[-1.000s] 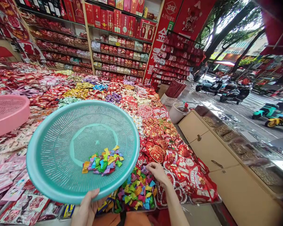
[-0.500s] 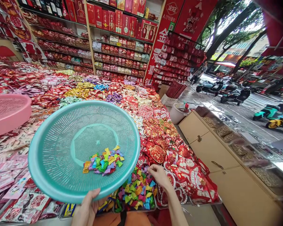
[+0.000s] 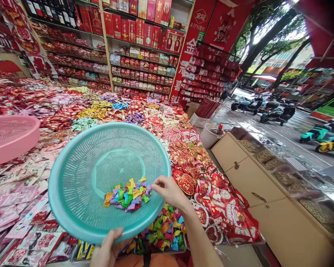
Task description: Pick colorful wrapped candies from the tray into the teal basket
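- Wrapped candies (image 3: 127,196) lie in a loose heap inside the turquoise basket (image 3: 72,178), on the near-right part of its floor; they look small and light, in bright wrappers.
- Each piece is probably firm inside a thin, slick skin that may slide under a fingertip; a light pinch across the middle, or on a wrapper's end, should do.
- Right hand (image 3: 168,190) is over the basket's right side, thumb and forefinger brought close together, with a purple candy (image 3: 148,190) right at the tips; whether it is pinched or lying loose on the heap, I cannot tell.
- Left hand (image 3: 109,244) grips the basket's near rim, thumb over the top; the fingers beneath are mostly hidden.
- Basket itself appears to be thin, fairly stiff perforated plastic, so likely light for its width. Held at one edge, it could tip easily; the rounded rim is the sensible place to hold, and a level bottom would stop the candies from sliding.
- Second heap of candies (image 3: 167,230), in mixed colours, sits just outside the basket, past its near-right rim.
- Red heart-decorated packets (image 3: 222,202) spread to the basket's right, and a pink basket (image 3: 13,142) stands to its left.
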A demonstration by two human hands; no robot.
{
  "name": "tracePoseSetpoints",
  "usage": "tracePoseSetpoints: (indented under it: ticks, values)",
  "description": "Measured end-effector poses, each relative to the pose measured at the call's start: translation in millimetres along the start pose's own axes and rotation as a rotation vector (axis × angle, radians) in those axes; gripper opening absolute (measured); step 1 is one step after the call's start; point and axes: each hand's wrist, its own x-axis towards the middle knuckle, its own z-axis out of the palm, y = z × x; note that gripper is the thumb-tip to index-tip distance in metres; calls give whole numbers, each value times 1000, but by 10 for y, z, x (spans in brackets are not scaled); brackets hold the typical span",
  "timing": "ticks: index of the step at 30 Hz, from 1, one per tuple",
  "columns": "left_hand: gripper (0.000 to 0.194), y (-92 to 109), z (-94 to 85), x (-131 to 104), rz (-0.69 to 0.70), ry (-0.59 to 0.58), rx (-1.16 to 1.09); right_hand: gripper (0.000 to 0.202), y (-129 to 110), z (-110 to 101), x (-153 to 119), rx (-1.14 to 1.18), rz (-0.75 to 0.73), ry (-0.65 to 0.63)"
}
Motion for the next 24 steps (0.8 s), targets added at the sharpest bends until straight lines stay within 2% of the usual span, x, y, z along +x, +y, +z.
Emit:
tracePoseSetpoints:
  ticks: [4, 8, 11, 14, 16, 19, 21, 24]
  values:
    - [58, 11, 31, -33, -4, -2, 1, 20, 68, 239, 81, -168, 41, -81]
    - [54, 16, 85, -67, 39, 24, 17, 20, 92, 313, 87, -214, 45, -90]
    - [50, 23, 93, -71, 43, 9, 22, 14, 77, 239, 42, -174, -3, -17]
    - [51, 36, 84, -65, 44, 5, 29, 20, 131, 19, -68, -59, -49, 134]
    - [51, 51, 86, -66, 51, 6, 39, 26, 279, -164, -171, -9, -23, 218]
    - [51, 80, 105, -73, 59, -1, 42, 26, 688, -359, -348, -65, 88, 293]
    - [55, 98, 114, -69, 57, -11, 28, 22, 1012, -389, -467, -150, 189, 269]
    - [64, 111, 105, -49, 53, -22, 8, 20, 1400, -313, -604, -303, 294, 207]
